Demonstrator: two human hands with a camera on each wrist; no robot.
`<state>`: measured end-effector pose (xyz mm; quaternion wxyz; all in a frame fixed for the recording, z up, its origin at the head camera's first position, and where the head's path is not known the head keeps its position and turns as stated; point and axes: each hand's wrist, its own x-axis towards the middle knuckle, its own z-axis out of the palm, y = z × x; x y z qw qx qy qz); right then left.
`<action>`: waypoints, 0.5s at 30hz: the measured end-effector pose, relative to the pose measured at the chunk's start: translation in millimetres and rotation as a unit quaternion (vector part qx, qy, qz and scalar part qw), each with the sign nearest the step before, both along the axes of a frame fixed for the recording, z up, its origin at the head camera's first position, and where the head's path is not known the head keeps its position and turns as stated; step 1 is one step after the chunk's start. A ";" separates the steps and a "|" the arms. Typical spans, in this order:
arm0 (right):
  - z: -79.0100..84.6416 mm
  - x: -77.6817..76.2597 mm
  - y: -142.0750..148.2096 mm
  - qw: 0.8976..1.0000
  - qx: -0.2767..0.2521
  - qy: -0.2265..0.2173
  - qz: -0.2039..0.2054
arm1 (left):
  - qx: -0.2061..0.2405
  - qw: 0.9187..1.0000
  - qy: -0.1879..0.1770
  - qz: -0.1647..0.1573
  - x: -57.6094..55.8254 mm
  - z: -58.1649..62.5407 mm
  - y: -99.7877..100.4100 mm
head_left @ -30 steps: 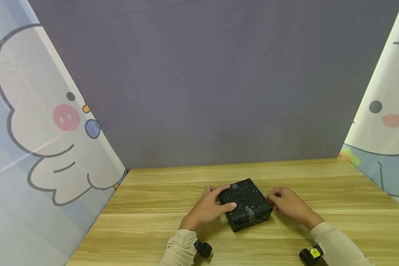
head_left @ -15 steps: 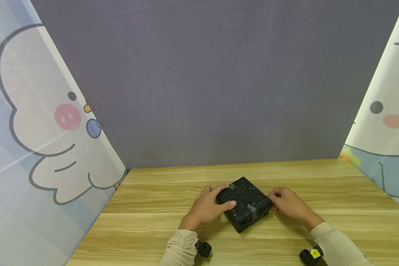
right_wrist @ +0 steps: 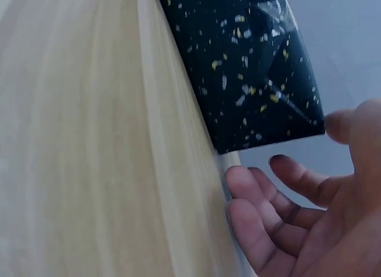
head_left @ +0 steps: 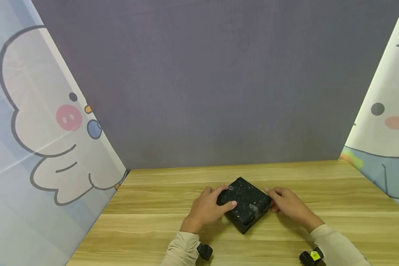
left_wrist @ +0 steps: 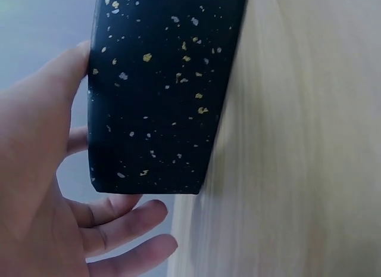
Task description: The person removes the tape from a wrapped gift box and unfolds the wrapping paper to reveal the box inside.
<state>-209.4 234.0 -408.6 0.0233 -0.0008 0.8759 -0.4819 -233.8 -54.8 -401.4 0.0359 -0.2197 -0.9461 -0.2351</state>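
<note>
Nearest, at left and right, two beige cloth sleeves (head_left: 181,249), each with a black wrist camera (head_left: 205,252). A little farther, the left hand (head_left: 207,208), spread wide, with thumb on the top face and fingers about the left corner of a flat, squarish box wrapped in black paper with pale and gold flecks (head_left: 244,199); touching it, without firm grip to be seen. Opposite, the right hand (head_left: 287,203), loosely curled, with thumb at the box's right corner and index fingertip just apart, so holding nothing in a visible way.

Possible trouble: slipping or over-turning of the box under an uneven push, by reason of only light contact at right. Also possible: lifting of the clear tape strip (head_left: 253,208) on the near-right edge by a catching nail, then loosening of the diagonal paper fold (right_wrist: 292,104). From too strong a left thumb, perhaps a dent in the top.

As container, only this box: closed on the visible sides, contents hidden. Its place: between both hands, on the tabletop of pale yellow wood grain (head_left: 153,207). Not clear: full flat contact underneath. Farthest, a plain grey panel (head_left: 199,92).
</note>
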 end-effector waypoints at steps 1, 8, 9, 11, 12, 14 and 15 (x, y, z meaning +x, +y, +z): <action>-0.2 0.4 -1.1 1.000 0.000 -0.002 -0.002 | -0.002 1.000 0.002 0.001 1.1 0.5 -0.4; -2.0 2.5 -11.3 1.000 -0.017 -0.016 -0.003 | -0.013 1.000 0.023 0.013 7.6 0.2 -3.8; -1.0 2.8 -11.6 1.000 -0.021 -0.016 -0.002 | -0.011 0.999 0.029 0.011 7.2 -0.1 -2.9; 1.4 3.0 -11.1 1.000 -0.022 -0.014 0.000 | -0.005 0.999 0.040 0.003 6.2 0.1 0.1; 2.5 3.1 -10.5 1.000 -0.023 -0.012 0.003 | -0.003 0.999 0.046 -0.003 6.1 0.5 1.7; 3.2 3.0 -9.9 1.000 -0.024 -0.011 0.008 | 0.001 0.998 0.055 -0.013 5.6 1.1 4.3; 3.3 2.9 -9.7 1.000 -0.024 -0.011 0.009 | 0.003 0.998 0.058 -0.017 5.1 1.3 5.4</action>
